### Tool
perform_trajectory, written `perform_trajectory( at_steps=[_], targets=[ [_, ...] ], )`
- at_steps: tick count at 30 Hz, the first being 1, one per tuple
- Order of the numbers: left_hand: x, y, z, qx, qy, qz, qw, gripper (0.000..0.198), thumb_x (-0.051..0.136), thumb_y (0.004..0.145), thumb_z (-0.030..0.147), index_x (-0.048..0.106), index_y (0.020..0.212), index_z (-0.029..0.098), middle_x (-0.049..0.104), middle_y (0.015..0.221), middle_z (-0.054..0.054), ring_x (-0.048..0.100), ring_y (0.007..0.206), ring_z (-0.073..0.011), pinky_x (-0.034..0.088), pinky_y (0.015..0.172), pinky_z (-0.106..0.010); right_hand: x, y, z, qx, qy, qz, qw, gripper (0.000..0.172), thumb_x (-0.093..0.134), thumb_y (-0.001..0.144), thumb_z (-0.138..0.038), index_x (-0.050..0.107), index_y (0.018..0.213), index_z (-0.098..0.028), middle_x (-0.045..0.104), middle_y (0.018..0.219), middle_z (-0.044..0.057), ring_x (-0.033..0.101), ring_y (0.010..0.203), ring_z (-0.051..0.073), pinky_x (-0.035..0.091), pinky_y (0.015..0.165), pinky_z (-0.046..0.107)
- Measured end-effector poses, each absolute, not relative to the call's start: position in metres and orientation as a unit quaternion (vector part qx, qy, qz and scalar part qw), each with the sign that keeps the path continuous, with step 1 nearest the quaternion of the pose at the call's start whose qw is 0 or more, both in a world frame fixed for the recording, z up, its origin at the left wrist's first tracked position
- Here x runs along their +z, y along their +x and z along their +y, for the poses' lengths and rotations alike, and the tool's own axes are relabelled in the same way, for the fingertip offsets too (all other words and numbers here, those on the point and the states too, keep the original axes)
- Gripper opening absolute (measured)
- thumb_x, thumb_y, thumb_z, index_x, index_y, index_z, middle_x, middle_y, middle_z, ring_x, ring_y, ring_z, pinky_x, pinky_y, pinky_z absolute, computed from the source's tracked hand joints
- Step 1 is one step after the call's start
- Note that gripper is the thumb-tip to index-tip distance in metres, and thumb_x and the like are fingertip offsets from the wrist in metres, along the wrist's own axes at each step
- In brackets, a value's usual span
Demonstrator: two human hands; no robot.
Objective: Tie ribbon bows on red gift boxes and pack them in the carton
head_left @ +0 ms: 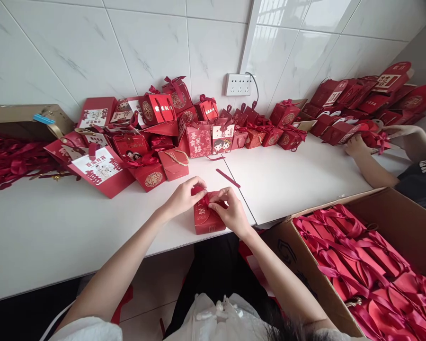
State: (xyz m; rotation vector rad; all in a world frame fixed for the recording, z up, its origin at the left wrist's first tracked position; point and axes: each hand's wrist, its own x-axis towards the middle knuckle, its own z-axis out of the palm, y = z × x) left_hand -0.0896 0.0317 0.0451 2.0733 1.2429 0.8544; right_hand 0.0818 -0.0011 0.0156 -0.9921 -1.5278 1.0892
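Observation:
A red gift box (208, 224) with pale printed characters stands at the front edge of the white table, right before me. Both hands work at a dark red ribbon (206, 201) on the top of this box. My left hand (185, 195) is at the ribbon's left side, thumb and fingertips closed together on it. From the right, my right hand (230, 210) pinches the ribbon near its middle. The fingers partly cover the ribbon, so the shape of the knot or bow is hard to make out.
Red gift boxes (152, 177) line the wall. A loose ribbon strip (227, 178) lies beyond my hands. Ribbons (17, 158) are heaped at far left. On my right, a cardboard carton (294, 255) holds several ribboned boxes. Another person's hands (357, 144) handle a box at far right.

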Motion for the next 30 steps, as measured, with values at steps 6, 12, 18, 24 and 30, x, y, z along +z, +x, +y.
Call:
perform_trajectory(
  at_steps=[6,12,18,24,30],
  targets=[
    [0.037,-0.095,0.022,0.334,0.802,0.447,0.211,0.006,0.055,0.081,0.024,0.056,0.078,0.019,0.059,0.085,-0.003,0.056,0.085,-0.0172,0.045,0.080,-0.032,0.017,0.080,-0.003,0.463,-0.427,-0.602,0.490,0.020,0.065,0.075,-0.031,0.047,0.075,-0.023,0.068,0.077,0.001,0.066,0.080,0.018,0.053,0.076,0.034],
    [0.031,-0.090,0.022,0.355,0.794,0.451,0.199,0.014,0.053,0.086,0.026,0.052,0.073,0.019,0.061,0.075,0.001,0.056,0.073,-0.0137,0.042,0.082,-0.031,0.016,0.079,-0.002,0.457,-0.441,-0.605,0.481,0.020,0.067,0.073,-0.034,0.051,0.071,-0.022,0.066,0.075,0.001,0.064,0.076,0.018,0.053,0.073,0.033],
    [0.024,-0.095,0.014,0.368,0.749,0.482,0.265,0.022,0.046,0.089,0.039,0.057,0.087,0.019,0.066,0.086,-0.004,0.061,0.087,-0.0181,0.047,0.079,-0.030,0.015,0.079,-0.002,0.445,-0.449,-0.596,0.496,0.018,0.065,0.075,-0.034,0.052,0.072,-0.022,0.064,0.073,0.000,0.062,0.069,0.015,0.052,0.067,0.029],
    [0.018,-0.091,-0.004,0.388,0.730,0.489,0.279,0.023,0.057,0.081,0.039,0.060,0.092,0.019,0.067,0.094,-0.006,0.063,0.091,-0.0197,0.049,0.083,-0.032,0.010,0.079,-0.004,0.386,-0.464,-0.621,0.500,0.011,0.061,0.077,-0.031,0.054,0.075,-0.022,0.064,0.076,0.001,0.061,0.072,0.016,0.051,0.070,0.031],
    [0.012,-0.081,-0.006,0.424,0.677,0.492,0.346,0.017,0.052,0.085,0.035,0.058,0.083,0.019,0.067,0.096,-0.007,0.060,0.099,-0.0203,0.048,0.086,-0.033,0.013,0.086,-0.004,0.300,-0.453,-0.701,0.461,0.005,0.055,0.081,-0.026,0.054,0.076,-0.023,0.066,0.079,0.003,0.060,0.071,0.018,0.049,0.068,0.033]
  ],
)
